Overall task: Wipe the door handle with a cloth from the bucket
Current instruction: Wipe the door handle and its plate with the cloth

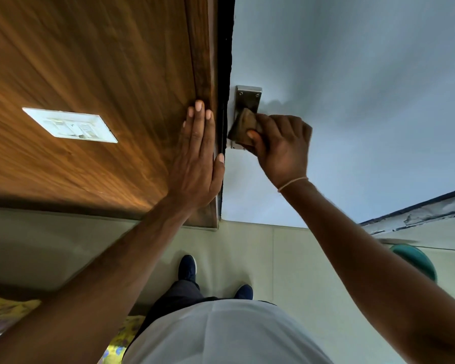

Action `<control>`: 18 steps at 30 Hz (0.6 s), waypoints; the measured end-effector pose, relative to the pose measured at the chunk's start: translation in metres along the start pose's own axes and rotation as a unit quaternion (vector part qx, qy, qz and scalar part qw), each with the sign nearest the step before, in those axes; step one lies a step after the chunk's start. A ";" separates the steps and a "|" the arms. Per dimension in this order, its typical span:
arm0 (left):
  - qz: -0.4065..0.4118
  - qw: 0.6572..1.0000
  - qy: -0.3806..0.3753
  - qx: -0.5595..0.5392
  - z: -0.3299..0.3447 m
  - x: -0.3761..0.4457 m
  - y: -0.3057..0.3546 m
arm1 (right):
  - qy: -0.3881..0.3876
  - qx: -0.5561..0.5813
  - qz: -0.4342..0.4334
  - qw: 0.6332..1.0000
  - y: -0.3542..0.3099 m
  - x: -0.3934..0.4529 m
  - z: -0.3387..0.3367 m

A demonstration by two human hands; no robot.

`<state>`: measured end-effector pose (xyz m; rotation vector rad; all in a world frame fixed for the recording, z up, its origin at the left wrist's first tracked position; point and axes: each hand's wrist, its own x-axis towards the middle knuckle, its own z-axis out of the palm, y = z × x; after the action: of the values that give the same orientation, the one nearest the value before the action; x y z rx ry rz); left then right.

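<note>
right hand [281,145] presses cloth [243,126] against door handle [248,97].

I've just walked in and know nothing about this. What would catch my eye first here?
First, the right hand near the middle, pressing a brown cloth onto the metal door handle plate on the pale blue door. Beside it the left hand lies flat, fingers spread, on the wooden panel, which carries a white switch plate further left. Low at the right edge, a green bucket peeks from behind the right forearm.
</note>
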<state>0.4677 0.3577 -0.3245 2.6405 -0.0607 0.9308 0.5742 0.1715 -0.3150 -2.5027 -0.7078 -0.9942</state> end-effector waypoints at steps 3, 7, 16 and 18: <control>0.000 1.000 0.002 0.001 0.001 0.000 0.000 | -0.006 0.002 0.010 1.000 0.006 -0.004 -0.001; -0.006 1.000 0.009 -0.010 0.002 0.001 0.002 | -0.004 -0.017 -0.087 0.996 -0.014 0.006 0.012; -0.006 1.000 0.000 0.000 0.001 0.001 0.000 | -0.004 -0.060 -0.284 0.957 -0.011 0.023 0.027; -0.010 1.000 0.001 -0.006 0.003 0.001 0.002 | 0.001 -0.049 -0.295 0.954 0.001 0.018 0.022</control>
<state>0.4695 0.3546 -0.3251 2.6251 -0.0380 0.9226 0.5982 0.1869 -0.3173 -2.4116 -1.4946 -1.2403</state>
